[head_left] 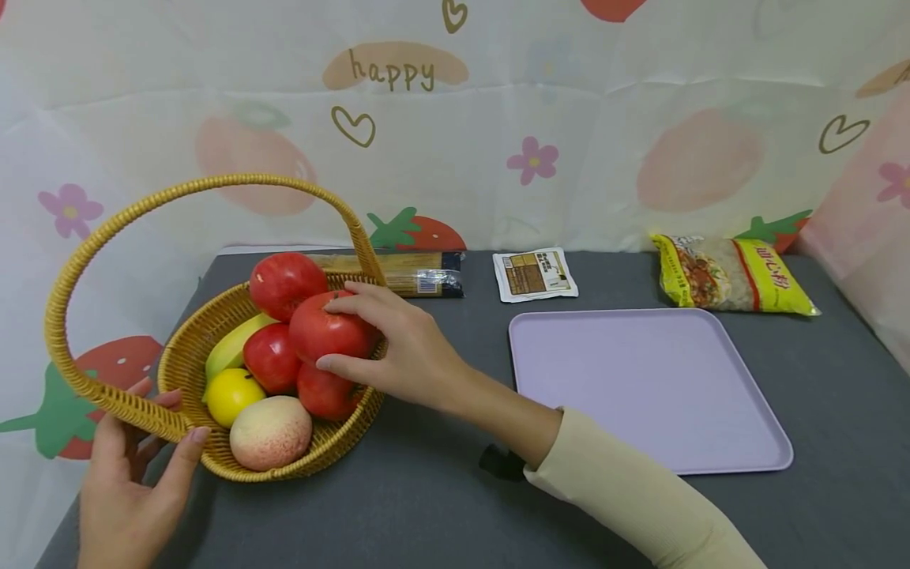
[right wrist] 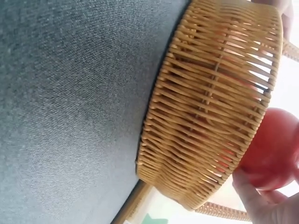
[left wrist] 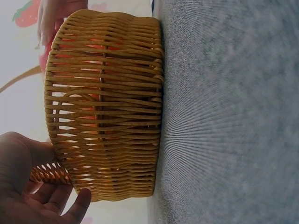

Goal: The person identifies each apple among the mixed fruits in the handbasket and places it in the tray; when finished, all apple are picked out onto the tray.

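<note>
A yellow wicker basket (head_left: 186, 348) with a tall arched handle stands at the left of the table. My left hand (head_left: 135, 482) grips it where the handle meets the rim, thumb on the near side and fingers behind. In the basket lie a peach (head_left: 270, 433), a round yellow fruit (head_left: 233, 397), a banana (head_left: 231, 348) and several red fruits. My right hand (head_left: 398, 340) holds a red pomegranate (head_left: 323, 332) at the basket's right side, fingers over its top and thumb below. In the right wrist view this pomegranate (right wrist: 273, 149) shows above the rim.
A lilac tray (head_left: 640, 379) lies on the right of the grey table (head_left: 441, 506). Along the back are a pack of dry noodles (head_left: 419, 274), a small white packet (head_left: 535, 274) and a yellow bag of pasta (head_left: 732, 275). A printed cloth hangs behind.
</note>
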Demonstrator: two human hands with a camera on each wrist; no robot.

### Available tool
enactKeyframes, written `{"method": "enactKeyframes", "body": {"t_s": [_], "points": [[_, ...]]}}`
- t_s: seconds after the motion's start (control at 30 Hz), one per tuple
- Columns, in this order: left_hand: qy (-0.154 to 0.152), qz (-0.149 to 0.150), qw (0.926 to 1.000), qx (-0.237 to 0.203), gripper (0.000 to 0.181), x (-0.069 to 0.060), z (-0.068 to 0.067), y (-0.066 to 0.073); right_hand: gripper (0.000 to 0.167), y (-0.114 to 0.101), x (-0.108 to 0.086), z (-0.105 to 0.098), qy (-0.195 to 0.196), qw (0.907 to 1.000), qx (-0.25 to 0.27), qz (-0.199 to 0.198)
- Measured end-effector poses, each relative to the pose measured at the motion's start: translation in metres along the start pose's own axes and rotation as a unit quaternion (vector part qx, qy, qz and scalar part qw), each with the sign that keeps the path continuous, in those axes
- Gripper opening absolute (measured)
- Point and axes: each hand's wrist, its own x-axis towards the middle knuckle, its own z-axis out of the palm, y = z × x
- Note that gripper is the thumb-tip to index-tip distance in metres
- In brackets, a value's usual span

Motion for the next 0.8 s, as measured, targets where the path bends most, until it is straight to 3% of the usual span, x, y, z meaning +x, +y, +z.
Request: {"method": "enactKeyframes", "body": {"t_s": [0.2, 0.5, 0.8], "points": [[0.0, 0.004, 1.0, -0.005, 0.077, 0.0, 0.0, -0.001, 0.049, 0.001, -0.006, -0.003, 0.021, 0.9997, 0.008, -0.013], [-0.004, -0.019, 0.9998, 0.006, 0.077, 0.0, 0.0, -0.002, 0.05, 0.008, -0.015, -0.009, 0.045, 0.9978, 0.032, -0.035], [-0.004, -0.018, 0.9998, 0.009, 0.077, 0.001, 0.001, -0.002, 0.049, 0.012, -0.025, -0.016, 0.059, 0.9967, 0.043, -0.035]]}}
